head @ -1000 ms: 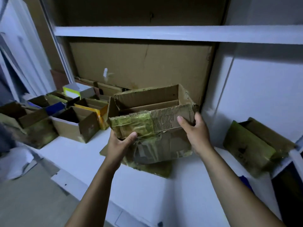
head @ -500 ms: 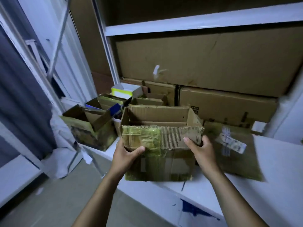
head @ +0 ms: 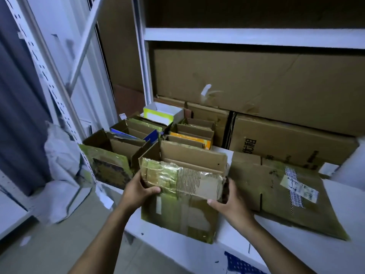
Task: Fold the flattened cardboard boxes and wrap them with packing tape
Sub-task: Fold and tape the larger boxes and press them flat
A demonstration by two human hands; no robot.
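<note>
An opened-up brown cardboard box [head: 183, 210] with old yellowed tape stands on the white shelf [head: 296, 248], its top open. My left hand [head: 138, 189] grips the left end of its near top flap, thumb on the outside. My right hand [head: 227, 202] grips the flap's right end and corner. A flattened taped cardboard box [head: 280, 196] with a shipping label lies on the shelf just right of it. No tape roll is in view.
Several assembled open boxes [head: 122, 147] stand in rows to the left and behind. Large flat cartons [head: 256, 86] lean against the back. A metal rack upright [head: 141, 56] rises behind. Crumpled white wrap [head: 59, 165] hangs at the left over the floor.
The box has travelled left along the shelf in both hands and now sits beside the rows of assembled boxes. My view has swung left with it.
</note>
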